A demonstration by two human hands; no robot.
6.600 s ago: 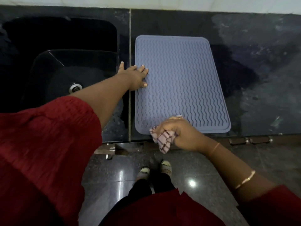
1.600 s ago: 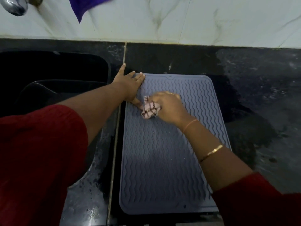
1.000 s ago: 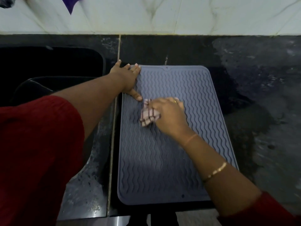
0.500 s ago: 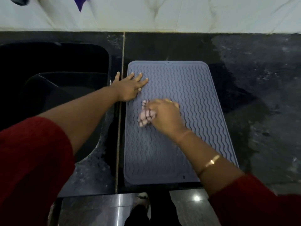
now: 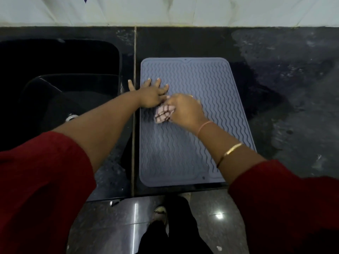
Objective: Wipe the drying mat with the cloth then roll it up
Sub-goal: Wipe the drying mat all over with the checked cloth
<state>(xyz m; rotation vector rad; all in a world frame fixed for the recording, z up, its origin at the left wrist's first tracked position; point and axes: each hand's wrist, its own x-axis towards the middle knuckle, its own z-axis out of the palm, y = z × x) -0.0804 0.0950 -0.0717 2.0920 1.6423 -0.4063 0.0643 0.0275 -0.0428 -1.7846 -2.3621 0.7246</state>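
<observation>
Cloth (image 5: pixel 163 114) pressed on the mat (image 5: pixel 201 107) beside the sink (image 5: pixel 55 70).
The grey mat lies flat on the dark counter (image 5: pixel 275 88), its long side running away from me. My left hand (image 5: pixel 150 97) pins its left edge, fingers spread wide. My right hand (image 5: pixel 183 110) bunches the checked cloth in curled fingers, just beside the left.

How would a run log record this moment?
wiping | left hand presses drying mat | right hand grips cloth | not rolled yet

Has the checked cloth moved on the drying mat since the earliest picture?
Yes. Judged against the drying mat, the checked cloth, gripped by the right hand, went from the mat's near edge toward the wall, to the mat's left middle part.
</observation>
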